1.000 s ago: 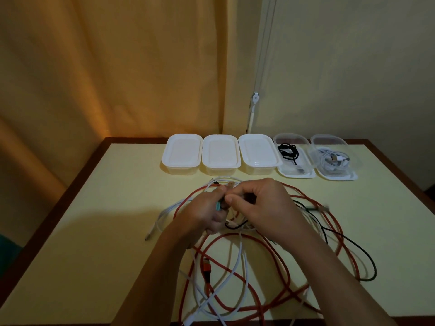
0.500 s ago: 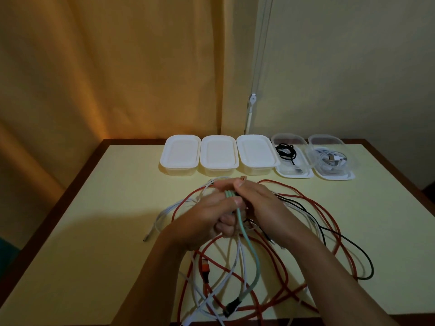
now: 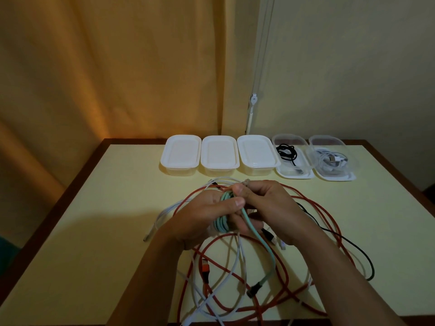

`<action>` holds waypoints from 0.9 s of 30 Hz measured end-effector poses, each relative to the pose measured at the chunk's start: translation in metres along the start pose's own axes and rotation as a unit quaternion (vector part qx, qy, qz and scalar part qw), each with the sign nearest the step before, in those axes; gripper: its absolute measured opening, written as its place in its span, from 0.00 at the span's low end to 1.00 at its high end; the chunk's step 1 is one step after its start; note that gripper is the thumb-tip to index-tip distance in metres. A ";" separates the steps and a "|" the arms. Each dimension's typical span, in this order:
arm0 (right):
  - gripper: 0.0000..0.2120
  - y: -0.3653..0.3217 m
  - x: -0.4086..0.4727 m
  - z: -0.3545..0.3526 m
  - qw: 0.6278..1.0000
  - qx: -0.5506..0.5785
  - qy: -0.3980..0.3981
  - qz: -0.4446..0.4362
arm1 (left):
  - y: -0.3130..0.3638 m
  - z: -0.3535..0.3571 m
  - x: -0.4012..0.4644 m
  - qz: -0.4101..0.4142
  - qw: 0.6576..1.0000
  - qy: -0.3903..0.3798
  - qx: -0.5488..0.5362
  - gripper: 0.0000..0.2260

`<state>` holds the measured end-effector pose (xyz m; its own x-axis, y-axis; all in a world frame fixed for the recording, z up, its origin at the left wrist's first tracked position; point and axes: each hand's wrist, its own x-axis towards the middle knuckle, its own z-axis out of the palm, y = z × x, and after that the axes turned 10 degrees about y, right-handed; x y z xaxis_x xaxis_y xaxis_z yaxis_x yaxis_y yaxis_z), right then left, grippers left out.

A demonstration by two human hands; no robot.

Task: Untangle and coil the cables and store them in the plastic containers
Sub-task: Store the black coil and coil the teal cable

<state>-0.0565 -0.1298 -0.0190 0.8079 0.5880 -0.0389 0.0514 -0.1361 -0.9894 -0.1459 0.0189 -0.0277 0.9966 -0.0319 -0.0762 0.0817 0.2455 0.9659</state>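
Mint-green cable loops wrap the left hand, thumb pinching them, while the right hand grips the strand above the tangled cables.

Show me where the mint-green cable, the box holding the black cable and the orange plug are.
mint-green cable (image 3: 260, 238): head view, on the loose strand hanging below the hands.
box holding the black cable (image 3: 281, 138): head view, on its clear far rim.
orange plug (image 3: 205, 269): head view, on the plug body.

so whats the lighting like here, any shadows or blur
Head view: dim, warm light, brightest on the curtain at left; the arms cast a soft shadow on the table to their left; wide-angle bending at the edges; the mint cable and hands look sharp.
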 end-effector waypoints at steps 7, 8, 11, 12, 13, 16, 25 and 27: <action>0.19 0.003 0.004 0.004 0.996 -0.025 0.085 -0.015 | -0.005 -0.004 0.008 0.059 0.978 0.145 0.135 0.11; 0.20 0.004 0.003 0.004 0.995 -0.027 0.099 -0.018 | -0.005 -0.006 0.010 0.062 0.971 0.166 0.158 0.08; 0.18 0.004 0.004 0.003 0.989 -0.052 0.136 -0.020 | -0.007 -0.008 0.011 0.060 0.968 0.167 0.177 0.08; 0.17 0.004 0.004 0.003 0.987 -0.062 0.147 -0.017 | -0.008 -0.008 0.011 0.053 0.971 0.154 0.172 0.09; 0.18 0.005 0.005 0.003 0.984 -0.075 0.158 -0.017 | -0.008 -0.009 0.010 0.044 0.975 0.141 0.167 0.10; 0.20 0.008 0.006 0.003 0.977 -0.103 0.183 -0.027 | -0.009 -0.008 0.010 0.026 0.978 0.128 0.164 0.12; 0.20 0.014 0.010 0.009 0.957 -0.189 0.202 -0.085 | -0.012 0.013 0.018 0.084 0.883 0.336 0.317 0.08; 0.19 0.013 0.011 0.010 0.959 -0.186 0.193 -0.088 | -0.014 0.016 0.018 0.107 0.856 0.369 0.346 0.09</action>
<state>-0.0529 -0.1176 -0.0339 0.9210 0.2990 0.2499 0.3550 -0.3792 -0.8545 -0.1288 -0.0007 -0.0384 0.7452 0.6250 0.2326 0.1235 -0.4720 0.8729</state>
